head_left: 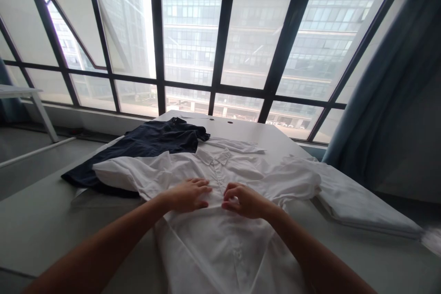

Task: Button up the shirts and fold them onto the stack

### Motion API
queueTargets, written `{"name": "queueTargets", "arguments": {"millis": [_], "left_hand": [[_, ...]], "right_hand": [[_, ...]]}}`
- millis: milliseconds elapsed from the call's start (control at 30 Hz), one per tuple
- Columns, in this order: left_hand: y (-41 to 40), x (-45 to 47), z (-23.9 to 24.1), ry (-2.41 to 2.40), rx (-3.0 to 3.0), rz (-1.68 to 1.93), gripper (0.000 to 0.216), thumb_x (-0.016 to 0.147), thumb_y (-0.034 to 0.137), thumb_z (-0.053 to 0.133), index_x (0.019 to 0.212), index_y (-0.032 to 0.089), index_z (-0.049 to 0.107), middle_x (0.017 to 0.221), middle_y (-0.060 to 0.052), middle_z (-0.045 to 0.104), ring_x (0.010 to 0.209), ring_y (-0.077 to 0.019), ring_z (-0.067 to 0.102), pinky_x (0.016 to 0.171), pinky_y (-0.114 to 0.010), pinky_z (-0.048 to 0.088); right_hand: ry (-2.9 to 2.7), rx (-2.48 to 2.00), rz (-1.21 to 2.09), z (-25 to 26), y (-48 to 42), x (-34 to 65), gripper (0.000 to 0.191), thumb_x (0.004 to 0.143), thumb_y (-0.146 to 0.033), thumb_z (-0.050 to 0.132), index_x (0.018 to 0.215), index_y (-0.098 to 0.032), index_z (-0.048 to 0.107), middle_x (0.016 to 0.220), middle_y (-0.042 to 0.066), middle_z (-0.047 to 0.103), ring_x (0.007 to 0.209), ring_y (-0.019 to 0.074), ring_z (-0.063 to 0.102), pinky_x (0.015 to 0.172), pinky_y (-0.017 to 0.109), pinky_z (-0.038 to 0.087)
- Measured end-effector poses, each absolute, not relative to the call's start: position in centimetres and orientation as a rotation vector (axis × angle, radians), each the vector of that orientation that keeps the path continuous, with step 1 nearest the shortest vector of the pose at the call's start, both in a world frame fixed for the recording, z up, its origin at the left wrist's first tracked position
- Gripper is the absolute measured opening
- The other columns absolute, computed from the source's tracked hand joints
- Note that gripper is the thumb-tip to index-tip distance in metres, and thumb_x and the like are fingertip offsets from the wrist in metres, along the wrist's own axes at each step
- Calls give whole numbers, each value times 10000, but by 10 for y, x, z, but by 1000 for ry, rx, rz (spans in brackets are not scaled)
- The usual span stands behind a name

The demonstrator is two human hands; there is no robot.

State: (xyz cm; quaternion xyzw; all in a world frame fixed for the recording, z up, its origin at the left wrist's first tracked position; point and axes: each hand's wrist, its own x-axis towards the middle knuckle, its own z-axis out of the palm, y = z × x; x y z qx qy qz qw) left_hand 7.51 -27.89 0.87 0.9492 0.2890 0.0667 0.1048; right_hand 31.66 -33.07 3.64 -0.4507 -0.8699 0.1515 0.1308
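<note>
I've got the left hand (pixel 189 195) open and flat on the white button-front shirt (pixel 210 252) beneath both hands, the right hand (pixel 244 200) curled at its placket, grip unclear; a hasty tug could rumple it against the navy shirt (pixel 148 142) beyond.

**Counter** (pixel 65 234): pale grey, flat top, extending beyond the fingers (pixel 201 187) toward the window.

Lying on it:
1. White cotton button-front shirt (pixel 220 248), spread directly beneath the fingers, collar beyond them.
2. Navy short-sleeved shirt (pixel 151 143), rumpled, beyond and left of the fingers, partly under the white shirt.
3. Flat folded pale cloth (pixel 365 206), well right of the fingers, touching the white shirt's sleeve.

Also: two small dark round holes (pixel 229 122) in the counter top, well beyond the fingers.
</note>
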Motion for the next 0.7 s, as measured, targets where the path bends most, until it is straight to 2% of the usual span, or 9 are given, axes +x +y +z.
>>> {"name": "queueTargets", "arguments": {"millis": [67,133,233,367,433,533,600,700], "left_hand": [[-288,78,18,746,2820,169,454,879,429,615,1300,261,589,1338,-109,574,1221,-291,517,1021,-396,386],[-296,86,27,677,2839,172,341,887,371,610,1208,262,650,1180,-95,637,1084,-258,575,948,-357,421],[-304,97,32,675,2851,212,196,916,279,559,1033,231,709,990,-80,650,917,-210,600,848,-309,436],[-302,103,26,715,2823,283,255,951,264,485,867,176,709,894,-84,660,819,-184,608,774,-277,437],[-299,104,22,796,2771,354,264,957,282,474,893,179,708,907,-78,686,838,-187,627,774,-271,441],[-296,107,16,1065,2606,487,256,937,360,518,1034,205,698,920,-53,727,833,-203,659,757,-279,450],[-294,110,12,1201,2506,553,309,917,430,548,1086,216,692,918,-50,742,813,-215,676,748,-287,454],[-291,116,7,1215,2485,625,329,936,458,510,1054,229,714,955,-59,749,882,-234,686,771,-288,454]], "right_hand": [[-2487,-1504,420,40,-332,315,355,877,-463,586,719,-178,724,773,62,687,633,135,571,601,247,391],[-2394,-1721,344,37,-332,309,417,876,-504,564,661,-171,695,654,59,664,575,135,546,547,254,332],[-2240,-1922,242,29,-328,300,331,830,-498,613,782,-180,693,722,69,696,640,171,598,548,257,320],[-2220,-1972,243,24,-322,295,267,861,-424,577,880,-176,675,832,99,719,734,207,643,580,262,350],[-2224,-1943,245,25,-322,296,251,886,-363,525,835,-169,676,820,110,719,733,203,641,589,262,354],[-2149,-1826,270,25,-321,297,255,875,-294,486,740,-168,662,741,87,700,681,175,614,589,249,360],[-2069,-1698,385,22,-320,299,255,862,-284,474,706,-170,642,661,49,666,629,155,589,578,237,373],[-1963,-1498,664,14,-317,302,254,848,-329,487,690,-170,608,592,11,621,572,139,575,551,221,403]]}}
